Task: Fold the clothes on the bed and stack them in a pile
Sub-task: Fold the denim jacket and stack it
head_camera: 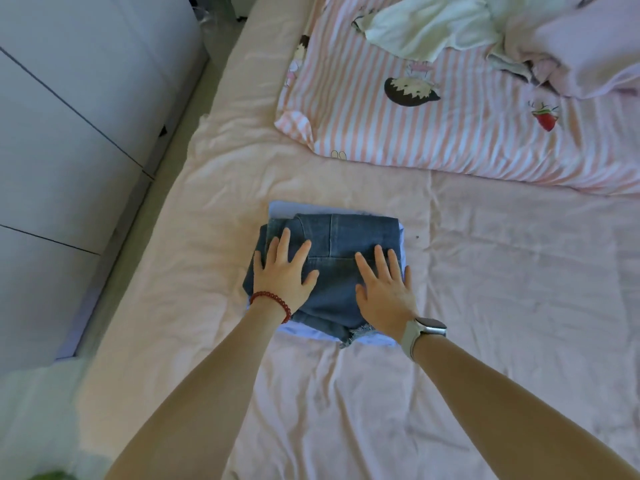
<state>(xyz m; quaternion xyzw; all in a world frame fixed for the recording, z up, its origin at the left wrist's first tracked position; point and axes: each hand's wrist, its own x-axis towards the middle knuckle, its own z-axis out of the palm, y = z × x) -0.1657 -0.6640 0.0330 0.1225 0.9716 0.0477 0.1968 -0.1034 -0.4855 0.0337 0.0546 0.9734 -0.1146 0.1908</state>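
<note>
Folded denim shorts [341,237] lie on top of a folded light blue garment [280,207] in the middle of the bed, forming a small pile. My left hand [282,271], with a red bead bracelet at the wrist, lies flat on the left half of the shorts with fingers spread. My right hand [384,289], with a watch at the wrist, presses flat on the right half. Neither hand grips anything. Far off at the top, a crumpled pale cream garment [426,26] and a pale pink one [588,50] lie unfolded.
The bed has a wrinkled pink sheet [502,306]. A pink-striped cartoon duvet [433,123] covers its far part. White wardrobe doors [76,116] stand close along the bed's left side, with a narrow gap of floor between.
</note>
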